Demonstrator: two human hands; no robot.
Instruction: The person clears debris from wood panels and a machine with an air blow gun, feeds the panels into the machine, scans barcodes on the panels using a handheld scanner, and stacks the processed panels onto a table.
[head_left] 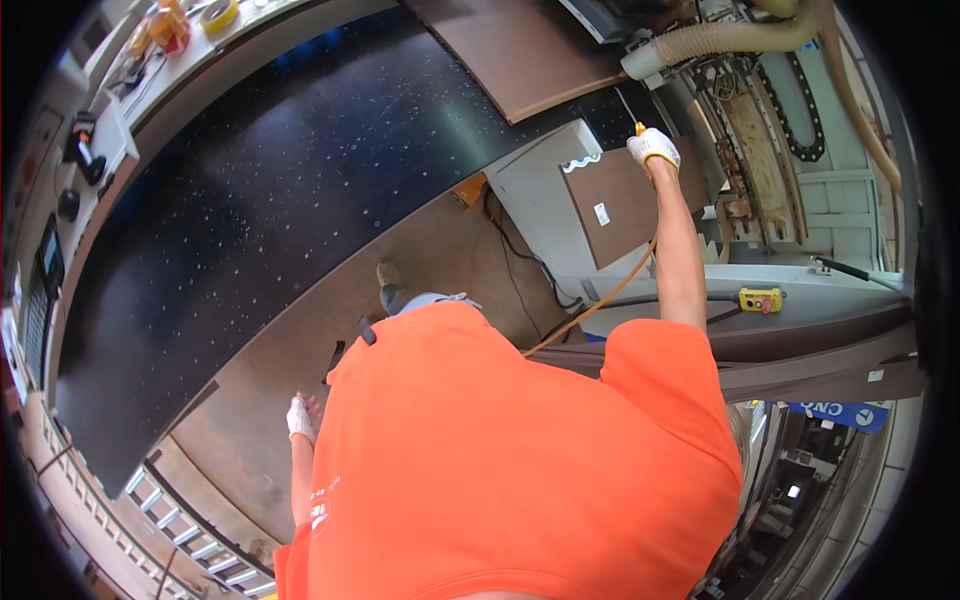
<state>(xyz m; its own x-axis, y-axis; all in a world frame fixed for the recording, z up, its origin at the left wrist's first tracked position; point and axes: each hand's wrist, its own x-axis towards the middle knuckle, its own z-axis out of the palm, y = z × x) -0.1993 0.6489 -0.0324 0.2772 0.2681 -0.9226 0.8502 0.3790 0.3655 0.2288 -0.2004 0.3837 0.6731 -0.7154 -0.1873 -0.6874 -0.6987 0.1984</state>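
Observation:
My right hand (655, 150), in a white knit glove, reaches forward and is closed around an air blow gun (639, 128) with a yellow-orange body. Its thin nozzle points up and away, toward the dark table. An orange hose (600, 303) runs back under my right arm. Just left of this hand lies a brown panel (618, 205) with a white label and a pale wavy strip at its corner. My left hand (303, 415), gloved with bare fingertips, hangs low at my side. Its fingers look loose, with nothing visible in them.
A long black table (270, 170) with pale dots curves across the left. A larger brown board (520, 50) lies at its far end. Machinery with a ribbed suction hose (730, 45) stands at right, near a yellow control box (760, 300). Cables (515, 245) cross the floor.

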